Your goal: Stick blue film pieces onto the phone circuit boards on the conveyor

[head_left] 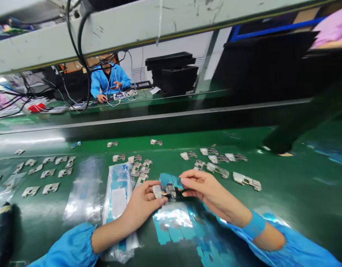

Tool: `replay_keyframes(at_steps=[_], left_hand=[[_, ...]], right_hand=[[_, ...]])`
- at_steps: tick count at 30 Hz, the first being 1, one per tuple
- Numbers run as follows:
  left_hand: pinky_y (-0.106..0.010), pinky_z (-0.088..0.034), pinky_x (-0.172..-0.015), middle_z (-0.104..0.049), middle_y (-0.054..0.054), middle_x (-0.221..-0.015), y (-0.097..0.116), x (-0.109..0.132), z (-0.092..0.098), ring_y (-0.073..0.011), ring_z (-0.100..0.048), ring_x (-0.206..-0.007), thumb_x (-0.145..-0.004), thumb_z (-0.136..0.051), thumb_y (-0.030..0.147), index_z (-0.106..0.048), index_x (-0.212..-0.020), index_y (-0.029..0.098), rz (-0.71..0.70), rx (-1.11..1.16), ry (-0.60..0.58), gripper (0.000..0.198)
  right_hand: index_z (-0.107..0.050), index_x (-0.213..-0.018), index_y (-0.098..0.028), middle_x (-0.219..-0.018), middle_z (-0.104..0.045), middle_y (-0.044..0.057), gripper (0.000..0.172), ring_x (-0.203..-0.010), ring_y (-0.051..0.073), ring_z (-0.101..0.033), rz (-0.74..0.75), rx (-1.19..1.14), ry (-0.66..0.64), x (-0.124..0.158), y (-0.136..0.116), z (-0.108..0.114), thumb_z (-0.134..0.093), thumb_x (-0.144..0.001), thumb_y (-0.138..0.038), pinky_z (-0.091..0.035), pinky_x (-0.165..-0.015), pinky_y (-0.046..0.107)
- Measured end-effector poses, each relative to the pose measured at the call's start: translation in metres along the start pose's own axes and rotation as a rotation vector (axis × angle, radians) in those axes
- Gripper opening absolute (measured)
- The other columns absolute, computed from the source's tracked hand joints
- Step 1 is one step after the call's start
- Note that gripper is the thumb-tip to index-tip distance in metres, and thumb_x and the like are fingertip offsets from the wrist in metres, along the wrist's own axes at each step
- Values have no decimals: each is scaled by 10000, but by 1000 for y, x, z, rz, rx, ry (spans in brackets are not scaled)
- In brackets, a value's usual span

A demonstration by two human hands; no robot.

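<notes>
Both hands work close together just above the green bench (299, 193), at its near middle.

Left hand (143, 203): fingers curled, thumb and fingertips pinching a small metal part (158, 191) by its left end. The part is held off the bench, between the two hands.

Right hand (206, 188): fingers drawn together, thumb and forefinger pinching the edge of a blue film (171, 180). The film lies over the top of the metal part and touches it. The exact contact is blurred. A blue wristband (255, 224) sits on the right wrist, and both arms wear blue sleeves.

Under the hands lie blue backing sheets (173, 224), glossy and overlapping. Just left of them is a clear bag (118, 196) with blue and white contents, and a second clear bag (84, 193) lies further left.

More metal parts of the same kind lie loose on the bench: rows to the left (45, 173), a heap just beyond the left hand (139, 169), and a spread group beyond the right hand (217, 163). A black object (2, 231) stands at the near left edge.

Across the bench a co-worker (109, 78) in a blue coat sits with both hands on the far table. Black trays (171, 72) are stacked beside that person. Black cables (76, 40) hang from the overhead beam.
</notes>
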State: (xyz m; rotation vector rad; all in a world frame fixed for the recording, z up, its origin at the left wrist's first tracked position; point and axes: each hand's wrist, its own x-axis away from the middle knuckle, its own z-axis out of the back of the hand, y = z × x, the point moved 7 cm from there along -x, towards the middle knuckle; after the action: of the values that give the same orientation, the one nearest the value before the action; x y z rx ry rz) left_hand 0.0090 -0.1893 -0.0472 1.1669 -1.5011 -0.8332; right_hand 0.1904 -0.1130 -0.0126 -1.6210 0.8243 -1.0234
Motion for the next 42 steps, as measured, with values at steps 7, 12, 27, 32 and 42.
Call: replay_keyframes(at_steps=[7, 12, 27, 32, 42], left_hand=[[-350, -608, -886, -801, -84, -998, -16, 3, -3, -216, -784, -917, -702, -929, 270, -688, -1189, 180, 65, -45, -52, 550], [-316, -616, -828, -806, -63, -991, -16, 9, -7, -192, -784, -890, -742, -883, 226, -711, -1218, 226, 67, -56, -115, 506], [-336, -637, -790, -827, -76, -966, -13, 13, -12, -198, -788, -831, -796, -826, 244, -688, -1273, 237, 107, -136, -183, 496], [-357, -644, -813, -828, -80, -998, -13, 14, -12, -211, -794, -861, -808, -822, 239, -681, -1291, 246, 94, -157, -186, 503], [-336, -625, -751, -824, -93, -960, -16, 13, -9, -212, -777, -826, -796, -829, 288, -688, -1301, 234, 127, -183, -163, 527]], right_hand=[[-827, -787, -234, -946, -811, 101, 324, -865, 250, -736, -99, 63, -51, 1, 34, 9, -913, -677, -526, -598, -789, 347], [-828, -733, -247, -761, -792, 67, 298, -661, 193, -698, -150, 130, -118, 4, 43, 12, -896, -695, -535, -561, -621, 284], [-834, -672, -295, -678, -780, 82, 279, -570, 224, -698, -168, 249, -104, 3, 41, 12, -878, -640, -569, -564, -509, 313], [-838, -684, -301, -681, -781, 79, 269, -569, 220, -695, -169, 251, -101, 4, 43, 14, -874, -649, -565, -561, -507, 311], [-843, -705, -292, -710, -792, 81, 289, -604, 208, -712, -169, 237, -106, 3, 44, 13, -879, -663, -575, -569, -537, 276]])
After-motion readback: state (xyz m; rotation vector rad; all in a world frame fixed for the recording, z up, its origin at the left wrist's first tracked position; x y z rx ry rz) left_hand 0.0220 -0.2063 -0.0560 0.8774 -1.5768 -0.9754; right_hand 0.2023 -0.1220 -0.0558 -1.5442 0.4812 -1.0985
